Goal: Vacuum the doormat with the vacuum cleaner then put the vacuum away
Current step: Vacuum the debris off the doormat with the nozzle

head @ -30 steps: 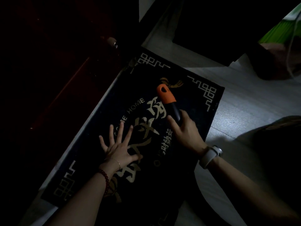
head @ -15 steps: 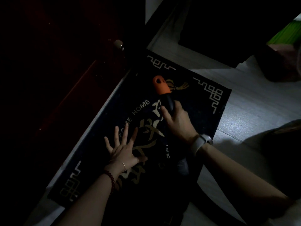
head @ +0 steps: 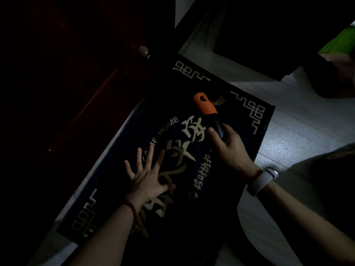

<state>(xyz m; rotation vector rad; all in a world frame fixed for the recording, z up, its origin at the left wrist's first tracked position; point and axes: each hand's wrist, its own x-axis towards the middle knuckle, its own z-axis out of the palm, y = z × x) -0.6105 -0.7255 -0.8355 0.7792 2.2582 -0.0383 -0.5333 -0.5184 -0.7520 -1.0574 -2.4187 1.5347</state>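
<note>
A dark doormat (head: 240, 120) with pale characters, "HOME" lettering and corner patterns lies on the grey floor in dim light. My left hand (head: 148, 175) rests flat on the mat's middle with the fingers spread and holds nothing. My right hand (head: 228, 146) grips the black body of a small handheld vacuum cleaner (head: 206, 107). Its orange nozzle end points away from me and sits on the mat's far part, near the upper right corner pattern.
A dark red door (head: 67, 83) with a small doorstop (head: 144, 51) runs along the mat's left edge. Dark furniture (head: 269, 35) stands beyond the mat. A green and brown object (head: 338, 60) sits at the far right. Grey floor (head: 297, 131) lies right of the mat.
My right hand has moved the vacuum cleaner back and forth across the mat's far part, first toward the door, then right again. My left hand has stayed pressed on the mat.
</note>
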